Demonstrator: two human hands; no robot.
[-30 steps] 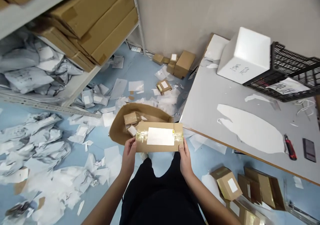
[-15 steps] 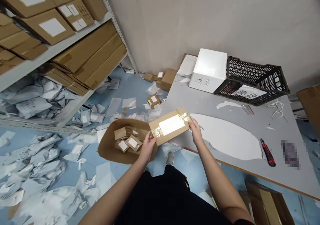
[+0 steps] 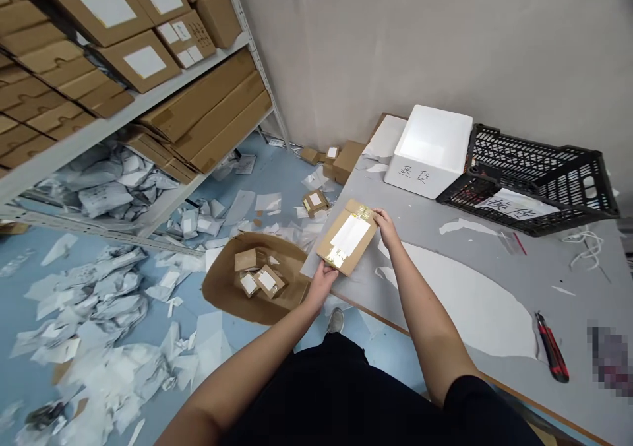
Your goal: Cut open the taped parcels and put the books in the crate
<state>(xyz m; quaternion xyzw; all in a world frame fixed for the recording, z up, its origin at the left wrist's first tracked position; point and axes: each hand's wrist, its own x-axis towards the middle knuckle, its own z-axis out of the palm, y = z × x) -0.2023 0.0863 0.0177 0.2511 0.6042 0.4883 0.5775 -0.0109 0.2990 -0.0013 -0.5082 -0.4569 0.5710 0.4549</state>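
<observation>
Currently my feed shows both hands on one flat kraft carton (image 3: pixel 346 238), held over the near corner of the grey worktable (image 3: pixel 548 281); I cannot tell whether it touches the top. The left hand (image 3: pixel 321 286) is clamped on its lower edge, beside a strip of clear tape (image 3: pixel 337 256), and the right hand (image 3: pixel 386 228) is clamped on its upper corner, so the two grips sit apart at opposite ends. A white label (image 3: pixel 350 235) faces up. Just left of the carton, on the floor, a torn sheet of brown paper (image 3: pixel 217 287) holds three small kraft boxes (image 3: pixel 250 259). Farther along the table I can see a white foam box (image 3: pixel 428 152), a black plastic crate (image 3: pixel 539 182) and a red-and-black utility knife (image 3: pixel 551 347).
</observation>
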